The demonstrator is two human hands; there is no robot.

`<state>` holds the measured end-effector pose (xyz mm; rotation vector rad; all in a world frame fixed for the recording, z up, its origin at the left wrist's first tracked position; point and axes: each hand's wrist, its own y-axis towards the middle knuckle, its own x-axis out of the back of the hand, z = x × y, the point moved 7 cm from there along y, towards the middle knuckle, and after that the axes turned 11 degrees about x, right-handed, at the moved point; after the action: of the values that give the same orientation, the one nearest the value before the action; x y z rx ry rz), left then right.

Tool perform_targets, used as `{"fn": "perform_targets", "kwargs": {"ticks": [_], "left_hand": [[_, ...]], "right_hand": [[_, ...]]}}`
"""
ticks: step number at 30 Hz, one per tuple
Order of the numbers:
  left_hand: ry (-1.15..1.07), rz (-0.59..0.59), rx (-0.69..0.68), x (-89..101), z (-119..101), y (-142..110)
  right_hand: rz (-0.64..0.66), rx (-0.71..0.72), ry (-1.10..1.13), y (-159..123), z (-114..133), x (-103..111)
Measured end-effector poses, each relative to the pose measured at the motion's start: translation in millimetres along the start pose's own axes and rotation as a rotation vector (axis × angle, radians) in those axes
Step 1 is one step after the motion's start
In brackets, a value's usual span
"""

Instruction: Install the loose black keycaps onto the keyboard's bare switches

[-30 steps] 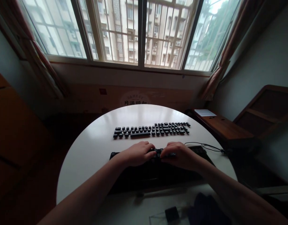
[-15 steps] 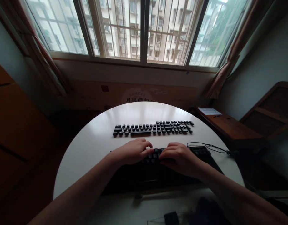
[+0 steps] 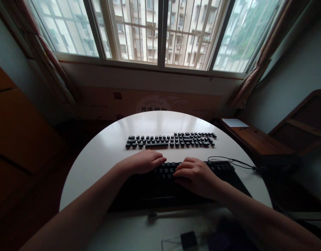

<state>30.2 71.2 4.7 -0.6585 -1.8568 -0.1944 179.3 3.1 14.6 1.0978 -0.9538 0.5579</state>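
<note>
A black keyboard (image 3: 162, 170) lies along the near side of the white round table, its middle rows carrying keycaps. My left hand (image 3: 144, 161) rests over its left part, fingers stretched out to the right and nothing visible in them. Over the right part, my right hand (image 3: 197, 174) has its fingers bent and close together, tips at the keys. Whatever is under those fingertips is hidden. Beyond the keyboard, loose black keycaps (image 3: 186, 139) stand in several rows, with a long bar-shaped keycap (image 3: 157, 145) among them.
The white table (image 3: 97, 164) has a curved edge. A cable (image 3: 241, 162) runs off the keyboard's right end. Nearer me lie a small brush (image 3: 153, 214), a dark square object (image 3: 188, 240) and a purple thing (image 3: 219, 241). A wooden stand (image 3: 265, 139) holds papers at right.
My left hand has shifted slightly left, and its fingers have straightened, uncovering more keys. My right hand has moved a little left, its fingers still bent at the keys.
</note>
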Motion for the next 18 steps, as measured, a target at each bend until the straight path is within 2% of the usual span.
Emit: {"fn": "perform_targets", "kwargs": {"ticks": [10, 18], "left_hand": [[-0.010, 0.012, -0.003, -0.7, 2.2, 0.9], [-0.009, 0.014, -0.013, -1.7, 2.0, 0.6]], "right_hand": [[0.028, 0.021, 0.029, -1.1, 0.6, -2.3], [0.005, -0.046, 0.086, 0.7, -2.7, -1.0]]}}
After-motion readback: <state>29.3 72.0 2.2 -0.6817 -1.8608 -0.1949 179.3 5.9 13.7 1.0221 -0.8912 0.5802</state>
